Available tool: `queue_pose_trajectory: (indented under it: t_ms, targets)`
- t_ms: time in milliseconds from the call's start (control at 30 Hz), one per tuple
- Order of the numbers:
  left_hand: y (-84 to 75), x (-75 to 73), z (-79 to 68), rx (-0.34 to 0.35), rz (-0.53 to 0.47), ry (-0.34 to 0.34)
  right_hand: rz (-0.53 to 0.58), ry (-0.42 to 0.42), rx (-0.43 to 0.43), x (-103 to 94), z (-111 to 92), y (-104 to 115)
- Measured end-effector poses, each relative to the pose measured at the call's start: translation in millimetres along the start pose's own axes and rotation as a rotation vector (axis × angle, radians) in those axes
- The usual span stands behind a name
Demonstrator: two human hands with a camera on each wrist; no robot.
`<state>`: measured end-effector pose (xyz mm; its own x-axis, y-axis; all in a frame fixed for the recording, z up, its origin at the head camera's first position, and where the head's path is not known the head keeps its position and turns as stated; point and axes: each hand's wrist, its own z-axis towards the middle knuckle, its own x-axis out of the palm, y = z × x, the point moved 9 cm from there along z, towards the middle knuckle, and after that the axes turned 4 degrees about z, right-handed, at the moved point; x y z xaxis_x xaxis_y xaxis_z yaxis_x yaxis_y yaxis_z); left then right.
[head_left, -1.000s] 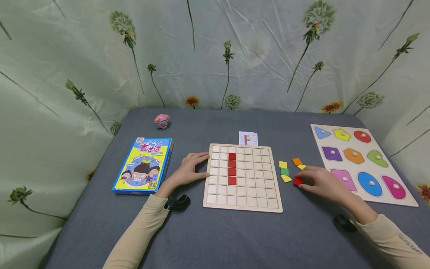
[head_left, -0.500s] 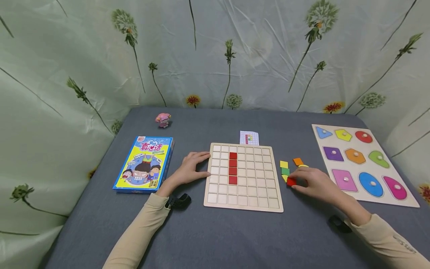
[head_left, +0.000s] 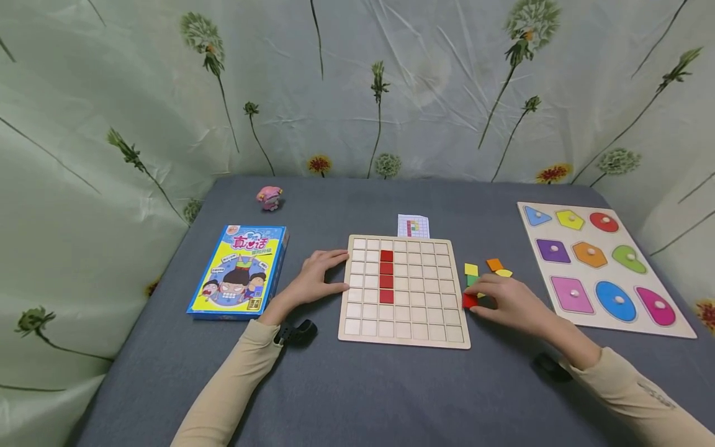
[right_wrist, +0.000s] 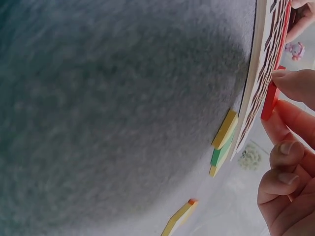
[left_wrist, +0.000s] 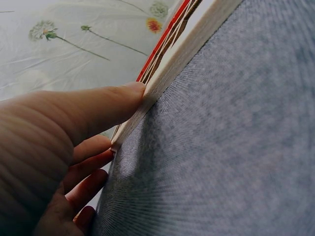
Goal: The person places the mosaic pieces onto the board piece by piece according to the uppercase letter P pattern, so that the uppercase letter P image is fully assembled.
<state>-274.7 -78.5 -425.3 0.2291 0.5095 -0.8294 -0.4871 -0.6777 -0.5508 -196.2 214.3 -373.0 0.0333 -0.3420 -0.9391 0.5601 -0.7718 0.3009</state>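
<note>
My right hand (head_left: 511, 302) pinches a red square tile (head_left: 470, 301) between thumb and fingertips. In the right wrist view this red tile (right_wrist: 270, 101) is raised off the cloth. The hand is just beyond the right rim of a wooden grid board (head_left: 404, 343). Several red tiles (head_left: 386, 268) fill a vertical column in the grid. At the board's left edge rests my left hand (head_left: 314, 280), fingers extended, its thumb (left_wrist: 120, 101) touching the rim. Partly behind the right hand lie a yellow tile (head_left: 471, 269) and a green tile (head_left: 472, 280).
An orange tile (head_left: 494, 264) and a yellow piece (head_left: 504, 273) lie beyond the right hand. A pattern card (head_left: 413, 226) touches the board's far edge. A knobbed shape puzzle (head_left: 606, 292) is on the right, a boxed game (head_left: 240, 273) and a pink figurine (head_left: 269, 198) on the left.
My right hand has carried the red tile leftward, from beside the loose pieces to the board's right rim. The left hand has stayed at the board's left edge.
</note>
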Motion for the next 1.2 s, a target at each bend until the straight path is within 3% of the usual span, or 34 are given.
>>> queue_pose_trajectory:
  t_ms: [400, 1200]
  targets:
    - [-3.7, -0.1, 1.3, 0.000, -0.001, -0.001, 0.037, -0.041, -0.087, 0.9, 8.1, 16.7]
    - [-3.7, -2.7, -0.3, 0.014, 0.002, -0.009, 0.075, 0.029, -0.129, 17.6, 32.8, 45.2]
